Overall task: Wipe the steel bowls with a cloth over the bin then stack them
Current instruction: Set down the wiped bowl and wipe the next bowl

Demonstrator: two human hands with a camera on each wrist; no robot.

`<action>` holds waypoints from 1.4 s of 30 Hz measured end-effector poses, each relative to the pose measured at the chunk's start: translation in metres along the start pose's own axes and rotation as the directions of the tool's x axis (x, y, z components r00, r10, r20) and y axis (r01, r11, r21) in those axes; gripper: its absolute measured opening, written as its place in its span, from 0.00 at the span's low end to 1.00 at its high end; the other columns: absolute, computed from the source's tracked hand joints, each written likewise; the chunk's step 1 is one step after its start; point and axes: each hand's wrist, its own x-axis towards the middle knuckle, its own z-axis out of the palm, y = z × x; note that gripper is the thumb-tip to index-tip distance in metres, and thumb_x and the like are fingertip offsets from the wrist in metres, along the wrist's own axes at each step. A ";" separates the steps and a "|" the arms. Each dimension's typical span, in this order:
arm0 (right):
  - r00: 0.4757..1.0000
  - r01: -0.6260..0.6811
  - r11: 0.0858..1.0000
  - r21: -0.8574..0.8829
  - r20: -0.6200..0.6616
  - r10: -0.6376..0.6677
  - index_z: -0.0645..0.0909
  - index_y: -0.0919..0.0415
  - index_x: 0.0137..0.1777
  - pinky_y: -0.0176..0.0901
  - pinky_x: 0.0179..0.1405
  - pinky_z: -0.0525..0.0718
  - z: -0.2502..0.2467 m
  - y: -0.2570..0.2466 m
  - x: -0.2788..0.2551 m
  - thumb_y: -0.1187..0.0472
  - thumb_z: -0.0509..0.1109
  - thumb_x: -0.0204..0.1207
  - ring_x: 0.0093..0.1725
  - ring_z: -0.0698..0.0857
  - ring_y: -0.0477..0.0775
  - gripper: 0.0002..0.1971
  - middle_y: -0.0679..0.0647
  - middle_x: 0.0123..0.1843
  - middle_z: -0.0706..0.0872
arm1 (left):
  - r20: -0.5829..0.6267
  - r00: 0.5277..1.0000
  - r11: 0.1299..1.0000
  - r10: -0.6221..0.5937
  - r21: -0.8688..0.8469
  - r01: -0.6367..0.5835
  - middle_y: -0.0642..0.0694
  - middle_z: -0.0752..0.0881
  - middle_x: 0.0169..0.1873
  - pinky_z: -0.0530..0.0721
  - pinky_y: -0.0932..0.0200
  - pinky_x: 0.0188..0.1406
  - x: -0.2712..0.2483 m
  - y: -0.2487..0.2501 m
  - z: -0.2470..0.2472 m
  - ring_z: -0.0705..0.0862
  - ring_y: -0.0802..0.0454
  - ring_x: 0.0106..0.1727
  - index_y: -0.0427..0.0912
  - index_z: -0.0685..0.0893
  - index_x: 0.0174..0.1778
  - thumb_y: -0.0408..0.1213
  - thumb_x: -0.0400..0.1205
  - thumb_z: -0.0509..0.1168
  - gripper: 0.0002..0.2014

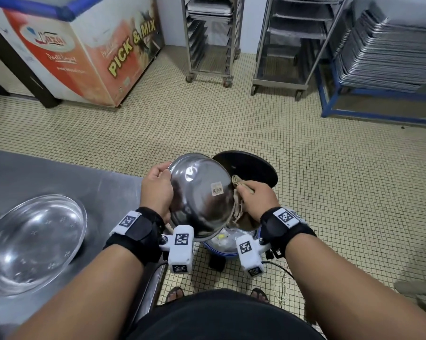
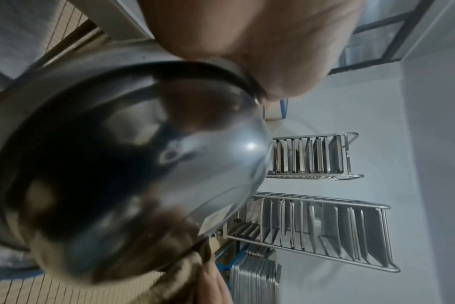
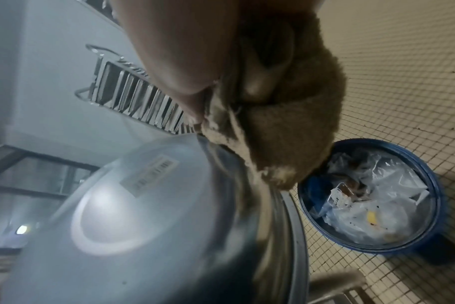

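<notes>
A steel bowl point(image 1: 199, 195) with a barcode sticker on its underside is held tilted, base toward me, over the blue bin point(image 1: 221, 249). My left hand point(image 1: 156, 190) grips its left rim point(image 2: 244, 80). My right hand point(image 1: 256, 197) holds a beige cloth point(image 1: 241, 185) bunched against the bowl's right rim. In the right wrist view the cloth point(image 3: 286, 127) hangs over the bowl point(image 3: 148, 216) edge, with the bin point(image 3: 372, 195) below holding plastic waste. A second steel bowl point(image 1: 33, 241) lies on the steel counter point(image 1: 59, 175) at the left.
The bin's black lid point(image 1: 251, 168) stands open behind the bowl. On the tiled floor stand a freezer chest point(image 1: 84, 45), two tray racks point(image 1: 212, 38), and a blue frame with stacked trays point(image 1: 388, 50). My feet stand close to the bin.
</notes>
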 end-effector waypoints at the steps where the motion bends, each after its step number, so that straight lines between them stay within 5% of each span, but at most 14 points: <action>1: 1.000 0.004 1.000 -0.002 -0.018 -0.004 0.90 0.54 0.63 0.38 0.56 0.77 -0.003 -0.001 0.000 0.54 0.67 0.87 0.60 0.87 0.54 0.13 0.52 0.58 0.92 | 0.009 1.000 1.000 0.010 0.028 -0.011 0.48 0.91 0.39 0.91 0.46 0.40 0.000 0.000 0.000 0.89 0.52 0.34 0.52 0.85 0.58 0.36 0.91 0.58 0.11; 5: 0.961 0.253 0.965 -0.066 -0.099 -0.259 0.90 0.52 0.61 0.43 0.59 0.83 -0.009 -0.024 0.000 0.51 0.65 0.86 0.56 0.85 0.48 0.14 0.51 0.59 0.89 | 0.059 0.995 0.991 0.077 0.104 -0.083 0.38 0.91 0.51 0.91 0.32 0.48 -0.004 0.001 0.003 0.90 0.44 0.43 0.55 0.84 0.57 0.38 0.92 0.57 0.11; 6: 0.943 0.319 0.945 -0.075 -0.078 -0.325 0.89 0.51 0.64 0.38 0.58 0.82 -0.009 -0.034 -0.003 0.49 0.65 0.86 0.58 0.83 0.45 0.15 0.49 0.61 0.87 | 0.069 0.993 0.988 0.092 0.119 -0.099 0.38 0.91 0.52 0.91 0.32 0.48 -0.005 0.002 0.005 0.89 0.44 0.43 0.54 0.84 0.58 0.38 0.92 0.57 0.11; 8: 0.909 0.416 0.904 -0.100 0.008 -0.417 0.85 0.50 0.71 0.28 0.58 0.75 -0.008 -0.055 -0.011 0.47 0.65 0.86 0.61 0.79 0.43 0.18 0.46 0.66 0.81 | 0.084 0.988 0.981 0.133 0.132 -0.144 0.42 0.90 0.54 0.93 0.40 0.47 -0.007 0.005 0.009 0.90 0.47 0.47 0.53 0.85 0.59 0.38 0.93 0.55 0.12; 11: 0.858 0.513 0.830 -0.220 0.121 -0.498 0.82 0.48 0.74 0.44 0.65 0.81 -0.002 -0.074 -0.018 0.47 0.66 0.87 0.64 0.80 0.50 0.19 0.48 0.72 0.77 | 0.116 0.971 0.964 0.209 0.145 -0.225 0.47 0.89 0.54 0.91 0.56 0.41 -0.007 0.008 0.013 0.90 0.54 0.47 0.52 0.85 0.56 0.37 0.93 0.55 0.13; 14: 0.871 0.491 0.845 -0.210 0.098 -0.482 0.83 0.48 0.73 0.49 0.63 0.83 -0.003 -0.078 -0.015 0.46 0.63 0.87 0.62 0.81 0.52 0.18 0.50 0.72 0.77 | 0.133 0.963 0.960 0.235 0.122 -0.251 0.47 0.91 0.47 0.91 0.57 0.36 -0.009 0.013 0.012 0.92 0.55 0.41 0.49 0.85 0.55 0.35 0.93 0.56 0.12; 17: 0.906 0.420 0.893 -0.164 0.025 -0.422 0.82 0.50 0.74 0.44 0.61 0.82 -0.011 -0.077 -0.008 0.47 0.61 0.88 0.59 0.81 0.48 0.19 0.49 0.65 0.79 | 0.136 0.943 0.935 0.304 0.145 -0.323 0.48 0.91 0.49 0.92 0.53 0.48 -0.010 0.015 0.009 0.91 0.49 0.50 0.49 0.86 0.54 0.33 0.92 0.58 0.12; 21: 0.967 0.247 0.962 -0.114 -0.039 -0.253 0.85 0.50 0.70 0.48 0.65 0.80 -0.018 -0.059 0.011 0.49 0.60 0.89 0.60 0.82 0.52 0.17 0.52 0.64 0.86 | 0.167 0.934 0.929 0.315 0.149 -0.339 0.46 0.92 0.50 0.92 0.43 0.49 -0.011 0.016 0.005 0.91 0.43 0.52 0.54 0.88 0.49 0.34 0.91 0.59 0.14; 25: 0.991 0.128 0.972 -0.196 -0.013 -0.133 0.88 0.50 0.65 0.44 0.59 0.79 -0.028 -0.041 0.019 0.49 0.62 0.88 0.60 0.86 0.55 0.15 0.51 0.61 0.90 | 0.222 0.929 0.928 0.296 0.165 -0.335 0.48 0.91 0.47 0.89 0.61 0.33 -0.009 0.020 0.002 0.90 0.58 0.40 0.52 0.88 0.49 0.33 0.91 0.60 0.14; 28: 0.963 0.247 0.935 -0.254 -0.041 -0.265 0.84 0.44 0.70 0.49 0.57 0.86 -0.031 -0.051 0.007 0.46 0.62 0.87 0.57 0.84 0.53 0.17 0.51 0.62 0.84 | 0.255 0.938 0.946 0.235 0.163 -0.281 0.46 0.92 0.48 0.88 0.60 0.35 -0.007 0.019 0.004 0.91 0.55 0.43 0.49 0.90 0.52 0.34 0.92 0.58 0.14; 30: 0.925 0.376 0.891 -0.255 0.050 -0.376 0.82 0.44 0.73 0.37 0.48 0.83 -0.028 -0.067 -0.006 0.45 0.63 0.87 0.54 0.81 0.48 0.17 0.47 0.63 0.78 | 0.251 0.944 0.951 0.213 0.169 -0.260 0.47 0.92 0.47 0.88 0.55 0.41 -0.007 0.017 0.008 0.91 0.51 0.46 0.49 0.90 0.50 0.34 0.92 0.57 0.16; 34: 0.835 0.549 0.743 -0.384 0.210 -0.508 0.84 0.41 0.70 0.46 0.46 0.86 -0.015 -0.090 -0.016 0.44 0.63 0.87 0.50 0.83 0.50 0.15 0.47 0.63 0.77 | 0.250 0.925 0.915 0.287 0.214 -0.341 0.53 0.92 0.39 0.86 0.66 0.40 -0.010 0.018 0.015 0.89 0.64 0.40 0.47 0.90 0.44 0.33 0.92 0.58 0.16; 39: 0.858 0.511 0.775 -0.371 0.166 -0.486 0.82 0.38 0.69 0.47 0.44 0.88 -0.020 -0.099 -0.002 0.44 0.60 0.87 0.44 0.83 0.48 0.15 0.47 0.57 0.78 | 0.258 0.889 0.850 0.379 0.282 -0.444 0.40 0.89 0.41 0.85 0.62 0.36 -0.015 0.019 0.012 0.85 0.54 0.38 0.37 0.88 0.47 0.35 0.92 0.58 0.15; 42: 0.892 0.451 0.842 -0.297 0.112 -0.438 0.82 0.39 0.72 0.46 0.44 0.90 -0.027 -0.100 0.005 0.46 0.60 0.88 0.45 0.82 0.48 0.16 0.47 0.55 0.78 | 0.261 0.873 0.821 0.412 0.309 -0.480 0.44 0.90 0.43 0.86 0.61 0.40 -0.014 0.023 0.010 0.87 0.56 0.41 0.40 0.89 0.49 0.35 0.92 0.58 0.14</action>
